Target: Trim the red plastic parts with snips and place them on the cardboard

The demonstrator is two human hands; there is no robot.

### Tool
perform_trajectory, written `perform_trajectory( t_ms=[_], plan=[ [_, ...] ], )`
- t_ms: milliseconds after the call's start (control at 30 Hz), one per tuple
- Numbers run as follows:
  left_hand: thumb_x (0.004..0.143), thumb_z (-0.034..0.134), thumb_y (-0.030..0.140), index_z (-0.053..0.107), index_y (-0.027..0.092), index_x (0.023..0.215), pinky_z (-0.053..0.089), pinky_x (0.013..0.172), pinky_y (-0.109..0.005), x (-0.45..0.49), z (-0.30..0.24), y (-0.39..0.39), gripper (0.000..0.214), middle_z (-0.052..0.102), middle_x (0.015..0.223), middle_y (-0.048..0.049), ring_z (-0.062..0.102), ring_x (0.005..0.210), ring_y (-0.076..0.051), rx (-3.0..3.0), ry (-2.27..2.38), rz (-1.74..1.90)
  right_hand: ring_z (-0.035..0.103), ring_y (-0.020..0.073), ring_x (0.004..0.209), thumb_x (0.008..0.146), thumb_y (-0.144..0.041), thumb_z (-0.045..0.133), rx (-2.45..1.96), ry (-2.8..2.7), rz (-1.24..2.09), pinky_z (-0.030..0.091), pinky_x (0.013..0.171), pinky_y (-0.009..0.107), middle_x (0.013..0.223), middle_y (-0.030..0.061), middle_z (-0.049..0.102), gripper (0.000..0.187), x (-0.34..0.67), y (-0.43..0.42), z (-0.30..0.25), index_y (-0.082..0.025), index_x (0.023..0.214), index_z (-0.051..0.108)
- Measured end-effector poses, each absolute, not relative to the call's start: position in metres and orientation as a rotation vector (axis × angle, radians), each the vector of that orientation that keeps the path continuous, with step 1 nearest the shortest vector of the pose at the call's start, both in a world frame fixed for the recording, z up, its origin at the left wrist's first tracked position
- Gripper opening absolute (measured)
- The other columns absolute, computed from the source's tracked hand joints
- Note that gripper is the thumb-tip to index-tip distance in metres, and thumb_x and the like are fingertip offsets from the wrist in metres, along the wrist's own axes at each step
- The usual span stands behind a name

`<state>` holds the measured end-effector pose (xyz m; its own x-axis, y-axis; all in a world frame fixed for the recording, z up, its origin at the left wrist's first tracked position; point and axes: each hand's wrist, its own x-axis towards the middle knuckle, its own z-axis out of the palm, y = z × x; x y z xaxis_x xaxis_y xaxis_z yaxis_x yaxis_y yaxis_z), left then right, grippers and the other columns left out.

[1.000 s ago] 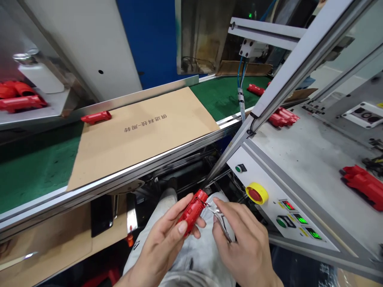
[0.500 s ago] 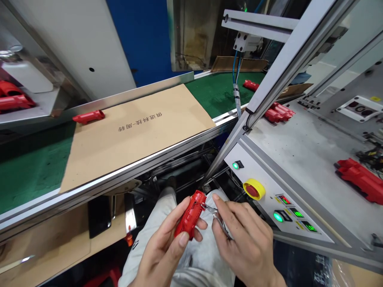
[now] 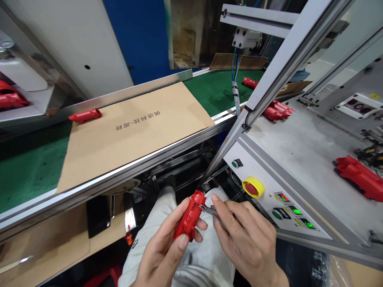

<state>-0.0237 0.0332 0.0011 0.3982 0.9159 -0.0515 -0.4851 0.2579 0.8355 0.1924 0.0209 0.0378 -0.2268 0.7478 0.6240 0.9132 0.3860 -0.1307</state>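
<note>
My left hand [image 3: 163,247] holds a red plastic housing [image 3: 189,217] upright and tilted, fingers wrapped around its lower body and thumb in front. Between the thumb and fingers of my right hand [image 3: 247,235] is a small pair of metal nippers [image 3: 213,212], whose handles are mostly hidden by the hand. Their narrow tip reaches the side of the housing near its upper end. Whether the jaws grip any plastic there is too small to tell. Both hands are above my lap.
A cardboard sheet [image 3: 137,137] lies on the green conveyor [image 3: 30,159], with another red housing [image 3: 85,116] at its far left corner. To the right stand a metal frame post [image 3: 269,75], a control panel with an emergency stop button [image 3: 253,187], and a bench [image 3: 299,147] carrying more red housings.
The nippers' tip has moved slightly left and down, against the housing's side, and their jaws appear closer together. Two green button lights on the panel have gone dark.
</note>
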Motion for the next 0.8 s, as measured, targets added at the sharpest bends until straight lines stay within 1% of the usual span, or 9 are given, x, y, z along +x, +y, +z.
perform_trajectory(
  t_ms=[100,167,367,467,567,667,800],
  plan=[
    [0.107,0.065,0.03,0.063,0.034,0.158,0.061,0.101,-0.037,-0.023,0.003,0.032,0.051,0.08,0.128,-0.0129,0.071,0.105,-0.024,0.828,0.677,1.057,0.062,0.0211,0.081,0.094,-0.008,0.079,-1.423,-2.061,-0.315,0.054,0.072,0.039,0.101,0.0087,0.077,0.056,0.195,0.023,0.04,-0.012,0.149,0.066],
    [0.107,0.065,0.029,0.062,0.034,0.158,0.061,0.102,-0.037,-0.024,0.003,0.032,0.052,0.081,0.126,-0.0125,0.071,0.104,-0.024,0.853,0.689,1.05,0.062,0.0206,0.081,0.095,-0.008,0.078,-1.42,-2.08,-0.287,0.054,0.071,0.039,0.101,0.0077,0.077,0.056,0.198,0.025,0.042,-0.014,0.149,0.066],
    [0.111,0.057,0.027,0.056,0.036,0.163,0.059,0.104,-0.031,-0.027,0.001,0.036,0.053,0.077,0.137,-0.0105,0.071,0.114,-0.023,0.931,0.688,1.022,0.061,0.0207,0.08,0.096,-0.008,0.077,-1.396,-2.107,-0.27,0.053,0.07,0.038,0.1,0.0072,0.077,0.052,0.199,0.03,0.043,-0.013,0.147,0.067],
    [0.112,0.055,0.027,0.055,0.036,0.164,0.058,0.104,-0.03,-0.028,0.001,0.037,0.052,0.078,0.133,-0.0096,0.071,0.11,-0.021,0.933,0.661,1.017,0.06,0.0198,0.077,0.097,-0.007,0.075,-1.373,-2.106,-0.275,0.053,0.069,0.037,0.094,0.0057,0.076,0.051,0.199,0.033,0.039,-0.013,0.147,0.067],
    [0.113,0.051,0.026,0.055,0.033,0.164,0.058,0.103,-0.032,-0.028,0.002,0.038,0.051,0.079,0.129,-0.0106,0.071,0.107,-0.02,0.923,0.637,1.025,0.059,0.0185,0.073,0.097,-0.005,0.074,-1.328,-2.069,-0.298,0.052,0.067,0.035,0.089,0.0041,0.075,0.048,0.2,0.037,0.035,-0.012,0.143,0.068],
    [0.115,0.046,0.026,0.055,0.032,0.164,0.058,0.101,-0.033,-0.027,0.005,0.039,0.05,0.079,0.124,-0.0108,0.071,0.102,-0.02,0.911,0.602,1.021,0.059,0.018,0.071,0.095,-0.003,0.076,-1.284,-2.063,-0.324,0.052,0.067,0.035,0.089,0.0047,0.077,0.048,0.204,0.04,0.031,-0.012,0.142,0.069],
    [0.115,0.044,0.026,0.053,0.031,0.165,0.057,0.096,-0.033,-0.026,0.005,0.04,0.051,0.079,0.118,-0.0113,0.07,0.097,-0.02,0.891,0.573,0.987,0.058,0.0182,0.071,0.093,-0.003,0.077,-1.231,-2.08,-0.347,0.051,0.066,0.035,0.089,0.0064,0.077,0.048,0.21,0.042,0.027,-0.01,0.14,0.07]
  ],
)
